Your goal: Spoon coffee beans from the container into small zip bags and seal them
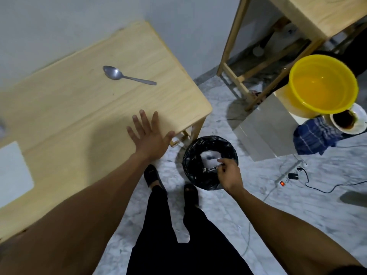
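Observation:
A metal spoon (pixel 127 76) lies alone on the light wooden table (pixel 79 116), bowl toward the far left. My left hand (pixel 149 135) rests flat on the table near its right front corner, fingers spread. My right hand (pixel 230 175) hangs over a bin lined with a black bag (pixel 190 175) on the floor. Its thumb and fingertips are bunched on the edge of a clear plastic bag (pixel 209 158) that sits inside the bin. No coffee bean container is in view.
A white sheet (pixel 12 171) lies at the table's left edge. To the right stand a yellow basin (pixel 321 86), a dirty white plate (pixel 349 120) and a blue checked cloth (pixel 313 135). A power strip (pixel 284 179) with cables lies on the marble floor. A second wooden table (pixel 317 12) stands behind.

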A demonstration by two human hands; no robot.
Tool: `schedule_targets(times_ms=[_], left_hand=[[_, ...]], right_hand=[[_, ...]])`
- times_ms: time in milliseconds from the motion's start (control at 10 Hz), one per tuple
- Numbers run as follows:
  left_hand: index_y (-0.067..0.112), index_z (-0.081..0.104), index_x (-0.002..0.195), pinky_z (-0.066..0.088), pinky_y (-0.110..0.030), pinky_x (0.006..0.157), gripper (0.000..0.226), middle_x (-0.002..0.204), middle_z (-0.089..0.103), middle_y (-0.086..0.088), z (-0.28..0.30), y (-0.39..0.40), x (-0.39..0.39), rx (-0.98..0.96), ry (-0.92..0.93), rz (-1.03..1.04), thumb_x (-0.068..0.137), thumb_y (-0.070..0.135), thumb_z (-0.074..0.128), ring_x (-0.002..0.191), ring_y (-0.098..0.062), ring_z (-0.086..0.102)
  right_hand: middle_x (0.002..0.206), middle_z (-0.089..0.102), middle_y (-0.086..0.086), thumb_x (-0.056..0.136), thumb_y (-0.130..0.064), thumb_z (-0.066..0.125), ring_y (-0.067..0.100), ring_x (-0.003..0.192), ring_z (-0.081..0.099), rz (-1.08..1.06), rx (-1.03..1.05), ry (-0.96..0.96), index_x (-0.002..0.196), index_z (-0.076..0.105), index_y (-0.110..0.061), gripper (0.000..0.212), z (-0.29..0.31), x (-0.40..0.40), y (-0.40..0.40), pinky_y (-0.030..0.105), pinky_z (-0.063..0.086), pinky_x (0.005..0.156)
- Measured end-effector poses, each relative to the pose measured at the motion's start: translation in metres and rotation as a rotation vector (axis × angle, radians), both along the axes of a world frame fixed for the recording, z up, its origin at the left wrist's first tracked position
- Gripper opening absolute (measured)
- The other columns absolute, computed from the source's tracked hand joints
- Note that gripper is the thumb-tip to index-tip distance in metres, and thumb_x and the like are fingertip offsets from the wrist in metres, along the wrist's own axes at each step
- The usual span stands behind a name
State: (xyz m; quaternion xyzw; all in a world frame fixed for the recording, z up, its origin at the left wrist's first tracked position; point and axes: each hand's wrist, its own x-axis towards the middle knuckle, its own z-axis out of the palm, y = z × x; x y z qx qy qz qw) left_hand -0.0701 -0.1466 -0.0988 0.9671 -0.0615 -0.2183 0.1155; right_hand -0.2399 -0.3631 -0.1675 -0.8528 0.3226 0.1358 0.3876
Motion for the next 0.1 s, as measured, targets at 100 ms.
schedule_targets(times_ms=[100], left_hand=[[0.030,-0.005,0.155,-0.016,-0.060,0.113,0.088,0.161,-0.027,-0.009,0.0017,0.0000,0.0009,-0.040,-0.019,0.021,0.091,0.067,0.041,0.146,-0.032,-0.029]], right_hand=[[0.122,0.062,0.009,0.099,-0.024,0.050,0.024,0.108,0.061,0.021,0.034,-0.120,0.119,0.065,-0.012,0.027,0.0257,0.0278,0.0108,0.033,0.048,0.089]])
